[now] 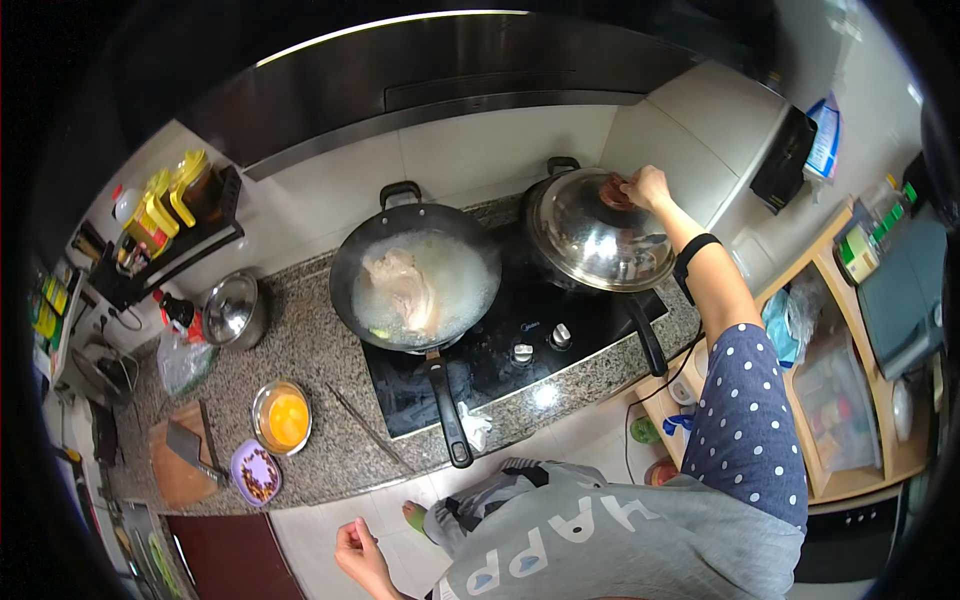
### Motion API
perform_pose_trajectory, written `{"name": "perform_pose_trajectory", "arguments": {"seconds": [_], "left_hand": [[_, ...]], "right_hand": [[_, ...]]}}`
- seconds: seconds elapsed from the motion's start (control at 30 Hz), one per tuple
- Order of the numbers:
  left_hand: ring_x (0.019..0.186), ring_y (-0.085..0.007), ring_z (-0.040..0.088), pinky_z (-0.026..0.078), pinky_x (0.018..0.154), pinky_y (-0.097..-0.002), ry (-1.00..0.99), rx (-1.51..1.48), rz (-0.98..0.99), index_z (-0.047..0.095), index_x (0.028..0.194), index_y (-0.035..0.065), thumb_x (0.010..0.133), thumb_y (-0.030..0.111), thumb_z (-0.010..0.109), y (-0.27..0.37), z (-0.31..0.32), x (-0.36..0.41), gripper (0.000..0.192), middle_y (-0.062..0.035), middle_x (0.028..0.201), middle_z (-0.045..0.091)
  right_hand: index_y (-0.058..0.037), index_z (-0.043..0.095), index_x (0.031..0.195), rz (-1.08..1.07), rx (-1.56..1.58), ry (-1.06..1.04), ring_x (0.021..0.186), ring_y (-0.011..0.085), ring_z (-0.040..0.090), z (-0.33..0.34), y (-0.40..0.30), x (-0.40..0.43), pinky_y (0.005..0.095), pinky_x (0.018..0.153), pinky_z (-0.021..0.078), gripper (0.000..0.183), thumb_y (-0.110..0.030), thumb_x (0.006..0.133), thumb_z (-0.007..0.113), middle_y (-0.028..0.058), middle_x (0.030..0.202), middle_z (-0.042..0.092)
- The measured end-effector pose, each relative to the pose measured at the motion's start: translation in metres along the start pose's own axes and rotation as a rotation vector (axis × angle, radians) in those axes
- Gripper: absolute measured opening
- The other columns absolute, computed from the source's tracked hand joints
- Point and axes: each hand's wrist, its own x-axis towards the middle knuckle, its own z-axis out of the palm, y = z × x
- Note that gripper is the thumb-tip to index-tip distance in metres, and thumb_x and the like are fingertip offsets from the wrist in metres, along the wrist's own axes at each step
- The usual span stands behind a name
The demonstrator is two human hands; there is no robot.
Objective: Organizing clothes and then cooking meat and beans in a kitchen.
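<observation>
My right hand (645,187) grips the brown knob (615,193) of a domed metal lid (592,240). That lid lies over the pan on the right burner; the pan's black handle (646,337) sticks out toward me. I cannot tell whether the lid touches the rim all round. On the left burner, a dark wok (345,277) holds a large piece of pale meat (405,292) in cloudy, bubbling liquid. Low in front of the counter hangs my left hand (360,553), fingers loosely curled, with nothing visible in it.
The wok's long handle (450,420) juts over the counter edge beside a crumpled white tissue (475,426). Leftward are chopsticks (367,424), a bowl of egg yolks (288,420), a purple spice dish (244,457), and a cleaver (184,442) on a cutting board (180,480). Wooden shelves (832,277) stand right.
</observation>
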Motion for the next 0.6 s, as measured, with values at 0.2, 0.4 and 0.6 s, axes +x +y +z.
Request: {"name": "perform_pose_trajectory", "arguments": {"seconds": [0.2, 0.4, 0.6], "left_hand": [[0.050, -0.0073, 0.052, 0.041, 0.047, -0.0232, -0.008, 0.072, -0.029, 0.061, 0.077, 0.0000, 0.092, 0.018, 0.064, -0.004, 0.002, -0.014, 0.024, -0.0010, 0.058, 0.056], [0.054, -0.0083, 0.056, 0.045, 0.050, -0.0233, -0.142, 0.059, -0.075, 0.064, 0.081, -0.0028, 0.091, 0.017, 0.066, 0.003, 0.027, -0.009, 0.022, -0.0019, 0.061, 0.059], [0.057, -0.0110, 0.061, 0.048, 0.053, -0.0263, -0.226, 0.038, -0.025, 0.068, 0.086, 0.0000, 0.088, 0.023, 0.070, -0.034, 0.097, 0.036, 0.023, -0.0068, 0.070, 0.068]], "right_hand": [[-0.0052, 0.075, 0.076, -0.032, -0.093, -0.041, 0.072, 0.0265, 0.070, 0.039, 0.015, 0.012, 0.0372, 0.073, 0.0552, 0.027, -0.032, 0.074, 0.074, 0.0119, 0.070, 0.070], [-0.0052, 0.074, 0.074, -0.068, -0.004, -0.085, 0.064, 0.0257, 0.069, 0.047, 0.021, 0.024, 0.0365, 0.067, 0.0550, 0.030, -0.035, 0.078, 0.069, 0.0119, 0.064, 0.068], [-0.0043, 0.075, 0.087, -0.136, 0.096, -0.027, 0.073, 0.0305, 0.068, 0.064, 0.031, 0.031, 0.0379, 0.072, 0.0535, 0.039, -0.042, 0.080, 0.068, 0.0176, 0.076, 0.068]]}}
